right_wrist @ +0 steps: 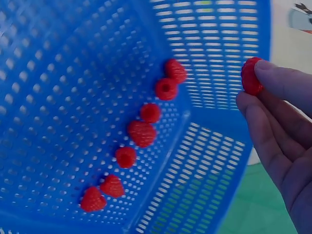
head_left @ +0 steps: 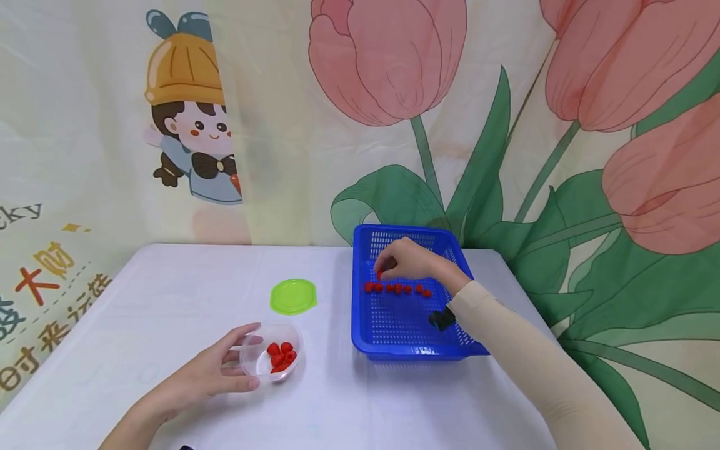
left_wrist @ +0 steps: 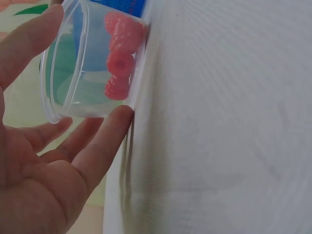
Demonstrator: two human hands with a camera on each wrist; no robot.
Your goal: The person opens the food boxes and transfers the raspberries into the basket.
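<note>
My right hand (head_left: 409, 259) is over the blue basket (head_left: 357, 312), pinching a red raspberry (right_wrist: 251, 76) between thumb and fingers. Below it, a row of several raspberries (right_wrist: 142, 133) lies on the basket floor. On the left, my left hand (head_left: 216, 362) holds a clear round plastic tub (head_left: 298, 342) that stands on the table, thumb on the near side and fingers round the far side. Several raspberries (left_wrist: 120, 62) lie in the bottom of the tub. In the left wrist view, one fingertip (left_wrist: 122, 114) is at the tub's base.
A bright green lid (head_left: 294, 296) lies flat on the white table (head_left: 185, 287), behind the tub and left of the basket. Beside the right sleeve (head_left: 500, 328), a small black object (head_left: 441, 320) shows over the basket. A printed curtain (head_left: 281, 125) hangs behind the table.
</note>
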